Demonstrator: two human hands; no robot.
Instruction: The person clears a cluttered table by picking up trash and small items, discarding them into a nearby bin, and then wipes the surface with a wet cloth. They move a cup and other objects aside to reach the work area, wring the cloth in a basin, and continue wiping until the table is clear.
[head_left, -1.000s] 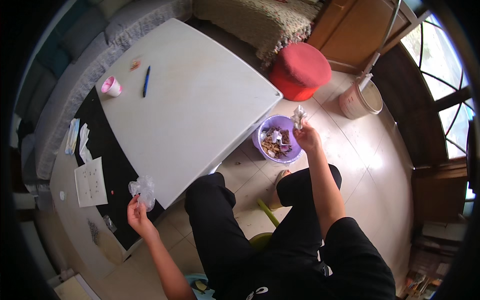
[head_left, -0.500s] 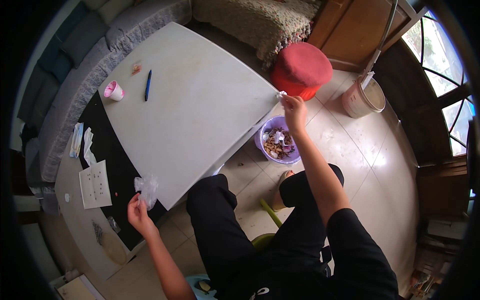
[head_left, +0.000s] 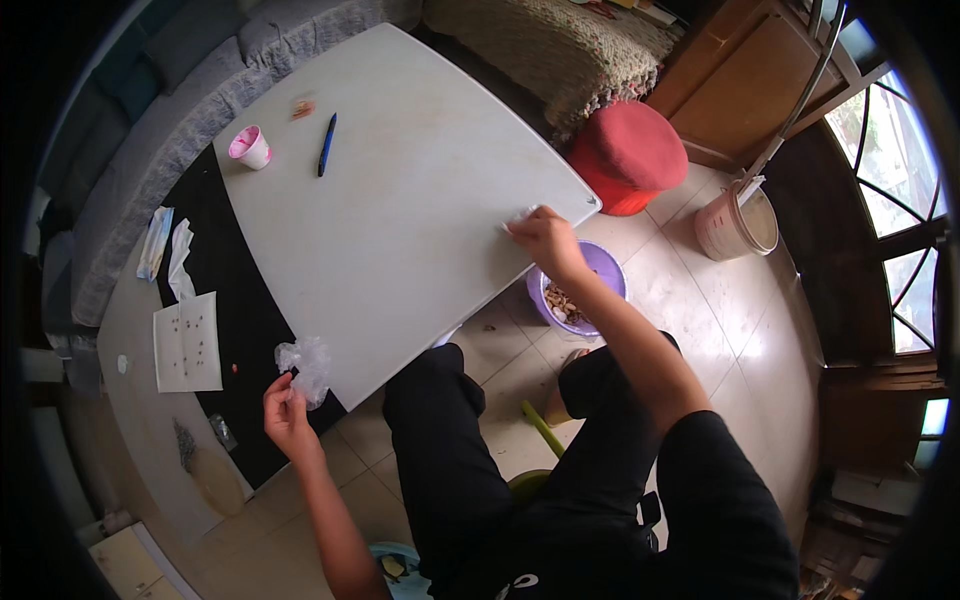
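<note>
A crumpled clear plastic bag is pinched in the fingers of my left hand, over the near left part of the table, by the black strip. My right hand has closed fingers on a small whitish scrap, just above the right side of the grey tabletop. Whether the scrap is paper or thin plastic is hard to make out. Below my right forearm stands a purple bin with shells and litter in it, partly hidden by the arm.
On the table are a blue pen, a pink-stained cup, a white sheet with dark spots, a tissue and a tissue pack. A red stool and a pail stand right of the table.
My right hand has come from the table's right corner inward over the tabletop, still with the scrap. My left hand keeps the plastic bag. The whole view has shifted slightly.
</note>
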